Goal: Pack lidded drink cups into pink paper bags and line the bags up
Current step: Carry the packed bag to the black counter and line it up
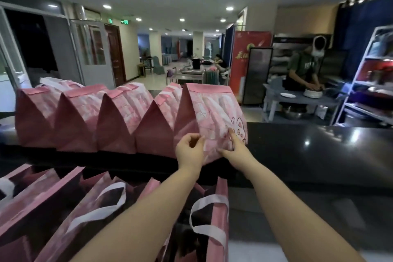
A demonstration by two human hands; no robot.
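Left hand (190, 151): reached forward, fingers curled at the front corner edge of the end bag (212, 110); whether they pinch the paper cannot be told. Right hand (232, 148): reached forward beside it, fingers straight, fingertips resting on the printed face of the same bag, just beside a small cartoon animal print (239, 128). End bag: pink paper, top folded shut, upright on the dark counter (308, 140), at the right end of a row. Row of closed bags (78, 119): four more pink bags, tops folded to a peak, standing side by side to the left of the end bag, each touching its neighbour. Open bags (63, 208): several pink bags with white handles (102, 204), mouths open, below the counter edge nearest the camera; contents too dark to tell. Background, right: a person (302, 70) bent over a grey table (302, 100), a white shelf rack (370, 74), a red banner (251, 49).
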